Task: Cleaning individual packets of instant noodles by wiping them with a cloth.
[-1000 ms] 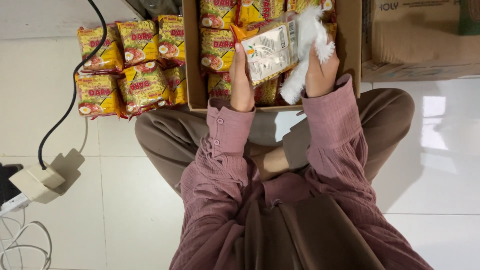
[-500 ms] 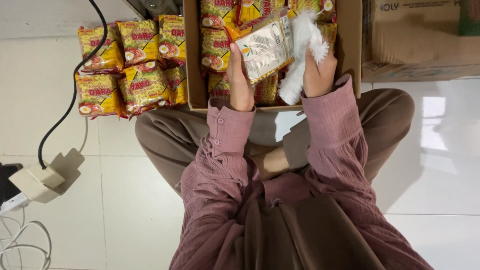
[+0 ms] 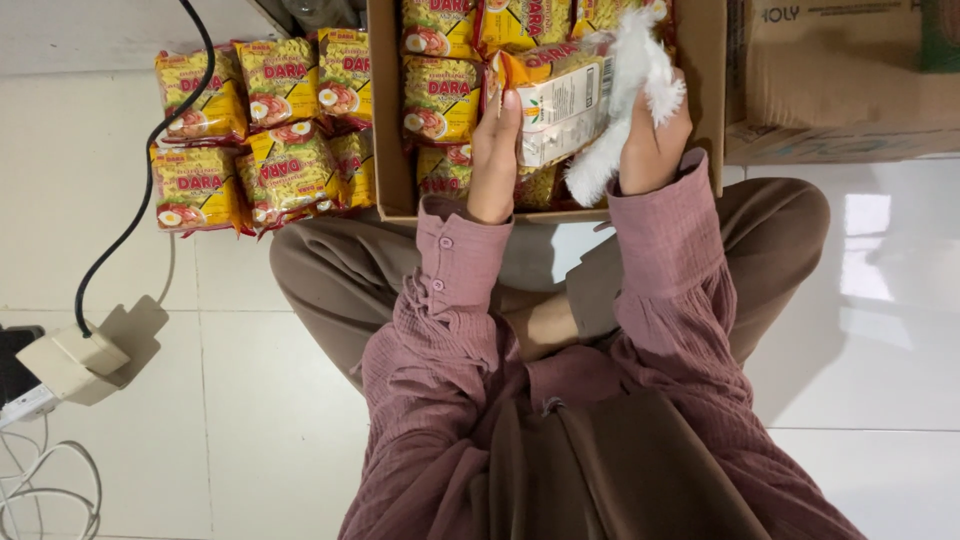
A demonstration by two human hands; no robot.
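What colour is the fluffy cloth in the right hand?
White; the fluffy cloth shows best in the head view.

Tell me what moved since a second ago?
The left hand and its noodle packet shifted right, toward the right hand; the packet turned so more of its edge shows. The right hand rose slightly with its fluffy white cloth. Both keep their grip. The cardboard box and floor packets stayed put.

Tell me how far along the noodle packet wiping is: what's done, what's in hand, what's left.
Looks done, I'd guess: a pile of yellow packets lies on the floor beside the cardboard box. In hand: the left hand holds one packet back side up over the box, and the right hand presses a fluffy white cloth against it. Left: more packets in the box.
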